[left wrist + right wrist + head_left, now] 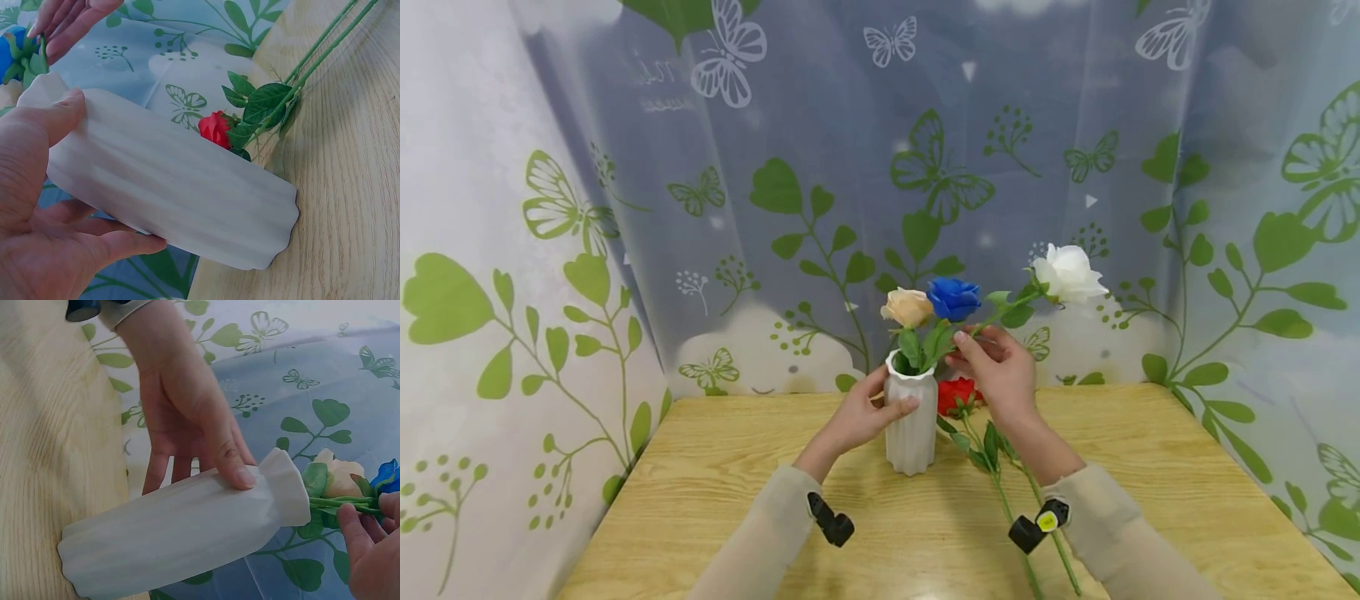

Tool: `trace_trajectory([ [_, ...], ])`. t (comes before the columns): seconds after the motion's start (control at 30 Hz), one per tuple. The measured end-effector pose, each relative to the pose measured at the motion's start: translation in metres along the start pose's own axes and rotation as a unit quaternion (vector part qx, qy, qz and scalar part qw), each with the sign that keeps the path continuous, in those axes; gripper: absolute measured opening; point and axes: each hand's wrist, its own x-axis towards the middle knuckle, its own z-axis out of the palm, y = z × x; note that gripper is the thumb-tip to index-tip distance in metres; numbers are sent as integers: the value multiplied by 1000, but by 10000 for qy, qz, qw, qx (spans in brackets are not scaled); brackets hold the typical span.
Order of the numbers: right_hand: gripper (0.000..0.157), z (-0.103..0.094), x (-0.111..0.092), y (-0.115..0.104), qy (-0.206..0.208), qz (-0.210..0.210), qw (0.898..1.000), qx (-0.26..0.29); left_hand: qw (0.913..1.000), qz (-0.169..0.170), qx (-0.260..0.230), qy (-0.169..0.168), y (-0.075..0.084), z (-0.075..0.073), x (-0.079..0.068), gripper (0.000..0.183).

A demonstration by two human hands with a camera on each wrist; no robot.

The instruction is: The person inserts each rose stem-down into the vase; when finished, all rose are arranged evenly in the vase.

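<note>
My left hand point(861, 421) grips a white fluted vase point(912, 442) near its neck, thumb across the front and fingers round the side. The vase stands upright on the table. A peach rose point(907, 307) and a blue rose point(953, 298) rise from its mouth. My right hand point(1009, 379) is just right of the mouth, pinching the green stem of a white rose point(1069, 273), which leans out to the right. In the right wrist view, green stems point(340, 502) run from the vase mouth to the right fingertips.
On the wooden table point(715, 483), a red rose point(958, 396) lies behind and right of the vase. Two long green stems point(328, 50) with leaves stretch toward the near right edge. A patterned curtain point(820, 125) encloses the back and sides.
</note>
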Motion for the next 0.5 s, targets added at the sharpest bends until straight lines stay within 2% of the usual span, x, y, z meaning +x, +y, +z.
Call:
trace_trajectory([
  [0.07,25,0,1,-2,109,78,9996,260,10000,-26,28,6,0,0,0,70],
  [0.13,28,-2,1,-3,174,68,9995,249,10000,-54,39,17,0,0,-1,70],
  [0.27,38,-5,1,-3,135,-176,9991,-351,10000,-70,20,10,0,0,-2,70],
  [0.37,35,-7,3,-5,69,-313,9969,-718,10000,-43,1,-3,0,0,-2,71],
  [0.5,33,-8,4,-11,108,-294,9963,-797,10000,-35,-1,-4,1,0,-1,71],
])
